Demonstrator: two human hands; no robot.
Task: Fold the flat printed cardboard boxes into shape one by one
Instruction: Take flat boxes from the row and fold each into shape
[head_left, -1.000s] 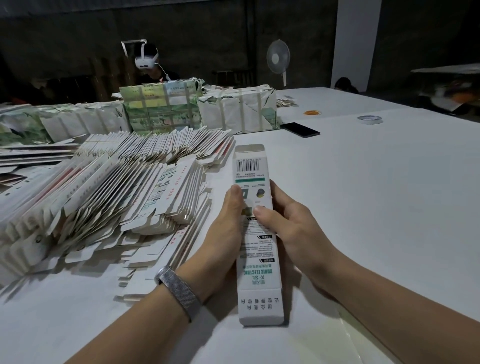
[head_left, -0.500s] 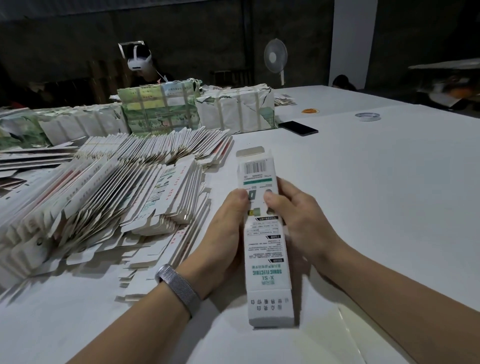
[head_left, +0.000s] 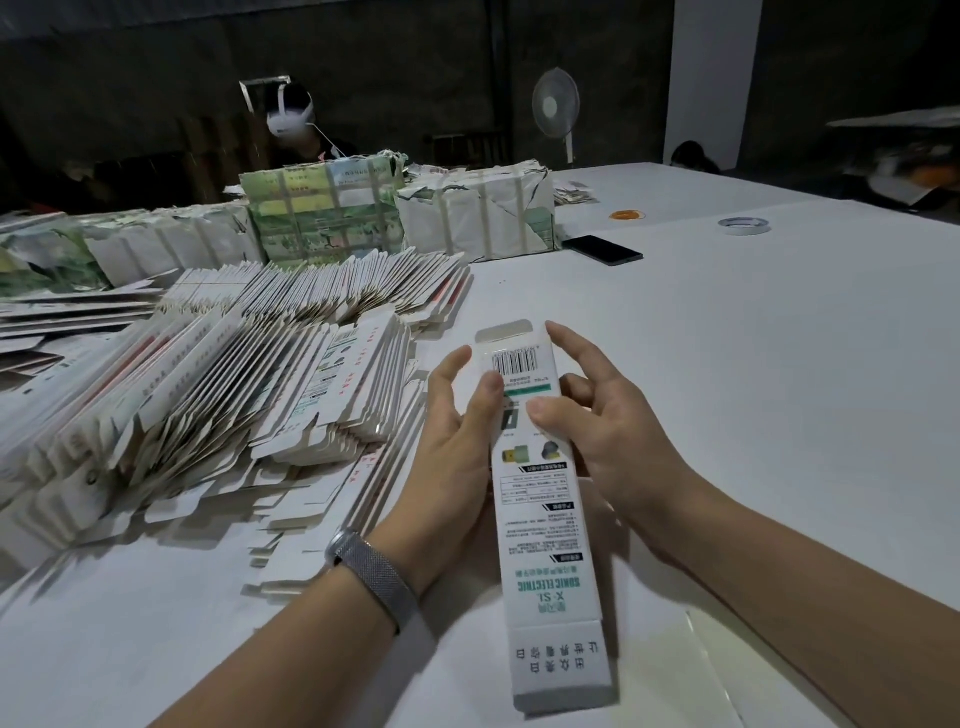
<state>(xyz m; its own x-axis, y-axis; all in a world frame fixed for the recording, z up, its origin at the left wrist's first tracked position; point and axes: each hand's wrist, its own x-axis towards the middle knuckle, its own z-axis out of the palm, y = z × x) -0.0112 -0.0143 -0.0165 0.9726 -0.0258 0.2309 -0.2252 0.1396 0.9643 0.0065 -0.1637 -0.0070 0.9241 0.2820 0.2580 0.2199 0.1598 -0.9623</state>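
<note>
A long white printed box (head_left: 540, 519) with a barcode and green lettering is held lengthwise above the white table (head_left: 727, 338). My left hand (head_left: 457, 447) grips its left side, thumb on the printed face near the barcode. My right hand (head_left: 602, 415) holds the right side, thumb pressing the face, index finger reaching to the far top corner by the upright end flap. To the left lie fanned stacks of flat boxes (head_left: 218, 395).
Wrapped bundles (head_left: 322, 213) stand at the back of the table. A black phone (head_left: 601, 250), a tape roll (head_left: 744, 225) and an orange ring (head_left: 627, 214) lie far right. A person sits behind the bundles; a fan (head_left: 557, 106) stands beyond.
Both hands have slid up the box toward its far end, and the box has come nearer to the camera. The right index finger now reaches the top corner.
</note>
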